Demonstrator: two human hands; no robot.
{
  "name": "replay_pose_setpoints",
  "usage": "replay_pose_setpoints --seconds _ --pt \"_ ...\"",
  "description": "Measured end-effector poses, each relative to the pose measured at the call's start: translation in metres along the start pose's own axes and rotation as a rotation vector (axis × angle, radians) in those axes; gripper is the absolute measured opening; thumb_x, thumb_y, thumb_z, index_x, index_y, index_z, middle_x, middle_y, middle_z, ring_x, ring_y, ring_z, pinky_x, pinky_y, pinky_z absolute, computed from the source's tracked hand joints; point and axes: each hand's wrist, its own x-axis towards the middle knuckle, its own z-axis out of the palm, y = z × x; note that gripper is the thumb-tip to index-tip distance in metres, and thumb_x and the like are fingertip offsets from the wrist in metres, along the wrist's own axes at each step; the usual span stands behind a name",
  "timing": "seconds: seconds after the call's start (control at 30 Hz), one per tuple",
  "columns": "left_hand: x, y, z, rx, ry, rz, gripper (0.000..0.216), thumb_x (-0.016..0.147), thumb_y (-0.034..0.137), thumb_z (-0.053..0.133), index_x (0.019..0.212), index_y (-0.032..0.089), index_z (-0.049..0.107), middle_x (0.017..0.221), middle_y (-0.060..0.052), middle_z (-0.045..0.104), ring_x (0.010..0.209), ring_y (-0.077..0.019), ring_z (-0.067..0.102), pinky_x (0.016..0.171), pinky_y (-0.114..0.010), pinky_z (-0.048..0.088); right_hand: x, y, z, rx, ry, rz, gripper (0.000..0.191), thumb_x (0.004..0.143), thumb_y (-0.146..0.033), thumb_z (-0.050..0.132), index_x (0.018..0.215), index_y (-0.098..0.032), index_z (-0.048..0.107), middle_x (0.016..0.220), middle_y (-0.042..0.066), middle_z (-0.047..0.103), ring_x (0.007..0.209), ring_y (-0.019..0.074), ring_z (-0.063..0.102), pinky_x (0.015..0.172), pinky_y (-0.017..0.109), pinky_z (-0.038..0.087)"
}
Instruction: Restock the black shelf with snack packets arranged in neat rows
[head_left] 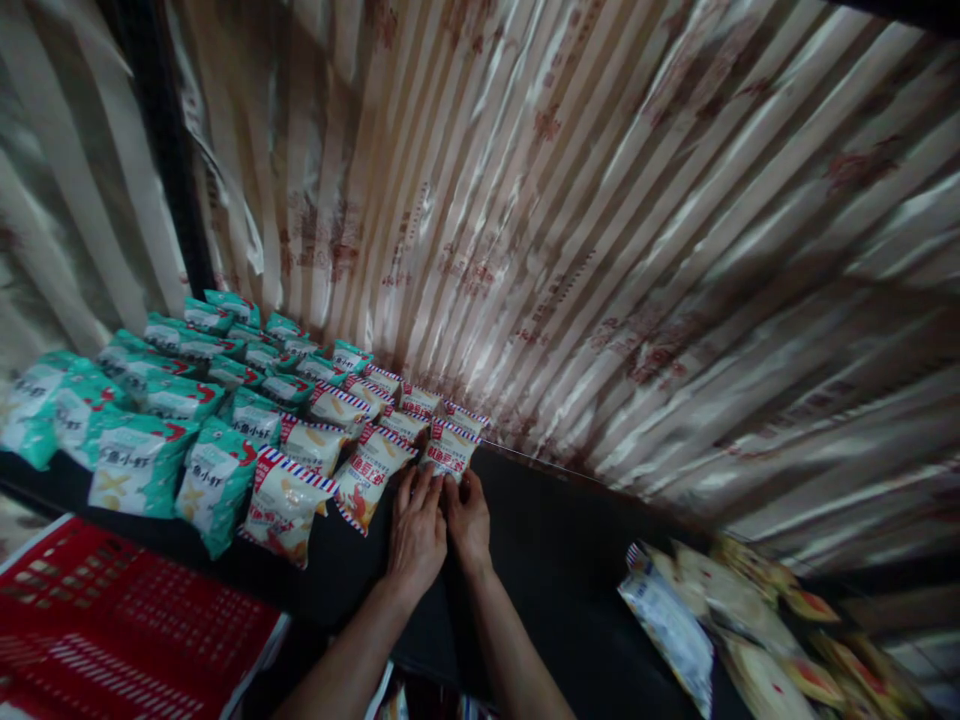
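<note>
1. Shiny, crinkled sheeting (480, 250) with stripes and red print hangs behind everything, and a dark post (169, 150) stands in front of it on the left.
2. Your black shelf (555, 560) runs along the bottom of that sheeting. Its back edge meets the sheeting, and your forearms reach in over its front edge.
3. To the right of your hands, a wide stretch of black top shows, up to a blue-and-white bag (671, 620). On your left side, the snack bags sit close together, so there is little room between them.
4. Your left hand (418, 535) and right hand (470, 515) are side by side, both touching the low end of one cream snack bag (450, 452). Your fingers are bent against it, but I cannot tell if they pinch it.
5. That bag has red-and-blue striped ends and leans back at the right end of the front row. Just left of it is another striped bag (371, 475), and more like it are behind.
6. Farther left, teal snack bags (139, 465) stand and lean in rows.
7. Down at your left is a red plastic basket (187, 610) full of holes; what it holds is hard to see.
8. Far right, see-through packs (739, 600) hold pale, round things, a bit blurry.
</note>
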Motion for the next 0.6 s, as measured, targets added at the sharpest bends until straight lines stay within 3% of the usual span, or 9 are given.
replay_pose_setpoints --seconds 0.17,0.27,0.33,0.43,0.6 --pt "-0.001 -0.001 0.003 0.027 0.018 0.014 0.049 0.080 0.005 0.041 0.127 0.014 0.053 0.139 -0.007 0.048 0.130 -0.0275 0.037 0.107 -0.047 0.038 -0.006 -0.002 -0.001 -0.078 0.033 -0.033 0.054 0.079 -0.052 0.046 0.115 -0.014 0.059 0.107 0.014 0.067 0.097 0.0264 0.063 0.084 0.037 0.048" --pt "-0.003 0.000 0.004 0.015 0.033 0.028 0.047 0.080 0.006 0.042 0.125 0.014 0.053 0.138 -0.008 0.048 0.132 -0.0277 0.035 0.107 -0.047 0.037 -0.014 0.009 -0.018 -0.141 0.113 -0.124 0.058 0.082 -0.051 0.041 0.120 -0.010 0.054 0.116 0.017 0.062 0.108 0.0272 0.057 0.091 0.040 0.044" --pt "-0.004 0.000 0.003 -0.005 0.042 0.050 0.047 0.080 0.006 0.043 0.125 0.014 0.053 0.139 -0.008 0.047 0.133 -0.0278 0.032 0.108 -0.047 0.035 -0.018 0.021 -0.042 -0.243 0.206 -0.219 0.059 0.083 -0.050 0.038 0.123 -0.008 0.052 0.124 0.019 0.057 0.116 0.0278 0.051 0.097 0.043 0.039" --pt "-0.006 0.001 -0.001 -0.034 0.049 0.093 0.046 0.081 0.008 0.043 0.125 0.014 0.052 0.142 -0.008 0.044 0.136 -0.0286 0.027 0.110 -0.048 0.032 -0.022 0.045 -0.099 -0.479 0.344 -0.299 0.057 0.085 -0.047 0.037 0.126 -0.009 0.049 0.135 0.019 0.047 0.127 0.0288 0.039 0.103 0.047 0.030" --pt "-0.012 0.005 -0.005 -0.092 0.046 0.120 0.048 0.082 0.010 0.043 0.128 0.016 0.048 0.142 -0.008 0.043 0.137 -0.0274 0.026 0.109 -0.048 0.034 -0.030 0.091 -0.195 -0.865 0.561 -0.046 0.061 0.082 -0.049 0.041 0.135 -0.018 0.040 0.148 0.016 0.029 0.136 0.0361 0.019 0.101 0.059 0.023"
